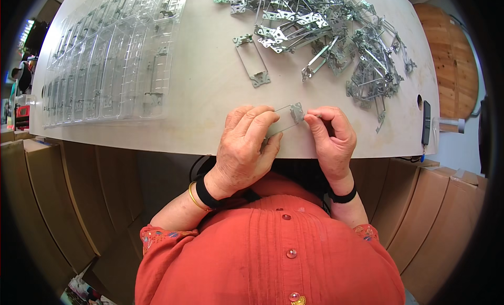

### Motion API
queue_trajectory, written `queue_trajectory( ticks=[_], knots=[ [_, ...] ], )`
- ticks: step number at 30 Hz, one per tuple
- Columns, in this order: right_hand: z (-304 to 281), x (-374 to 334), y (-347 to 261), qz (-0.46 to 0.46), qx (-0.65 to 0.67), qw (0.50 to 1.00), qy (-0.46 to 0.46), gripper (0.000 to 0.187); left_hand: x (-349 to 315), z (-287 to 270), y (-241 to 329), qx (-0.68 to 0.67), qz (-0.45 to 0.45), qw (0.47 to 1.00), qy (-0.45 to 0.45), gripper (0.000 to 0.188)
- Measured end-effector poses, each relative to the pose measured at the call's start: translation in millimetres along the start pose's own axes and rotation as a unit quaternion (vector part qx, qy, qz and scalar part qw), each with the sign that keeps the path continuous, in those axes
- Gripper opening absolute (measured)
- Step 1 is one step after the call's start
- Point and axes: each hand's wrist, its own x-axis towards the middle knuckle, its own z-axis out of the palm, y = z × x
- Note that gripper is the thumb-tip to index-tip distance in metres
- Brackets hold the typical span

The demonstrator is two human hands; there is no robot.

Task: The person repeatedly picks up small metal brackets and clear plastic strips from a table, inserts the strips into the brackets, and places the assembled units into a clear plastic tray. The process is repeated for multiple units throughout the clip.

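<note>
Close to the table's near edge, my left hand (242, 147) is closed on one end of a thin rectangular metal frame (297, 112). Its fingers cover much of that frame, while the far end with its stamped plate sticks out to the right. Thumb and forefinger of my right hand (333, 139) are pinched together just beside this end. What sits between those fingertips is too small to make out. A second metal frame (261, 78) of the same kind lies flat on the table beyond my hands.
A tangled heap of metal frames (315, 34) covers the back right of the white table (205, 84). Clear plastic trays (134, 68) holding metal parts stand at the left. A dark bar-shaped tool (426, 122) lies at the right edge. Cardboard boxes (415, 205) line the space below.
</note>
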Motion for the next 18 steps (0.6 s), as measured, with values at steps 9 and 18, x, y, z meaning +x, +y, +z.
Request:
queue_trajectory(
  ticks=[9,18],
  knots=[
    [0.5,-0.4,-0.2,0.016,-0.003,1.000,0.000,0.011,-0.4,-0.3,-1.5,-0.002,0.004,1.000,-0.003,0.043],
    [1.2,0.4,-1.2,0.009,-0.003,1.000,0.004,0.011,-0.3,-0.1,-1.4,-0.001,0.005,1.000,-0.004,0.043]
  ],
)
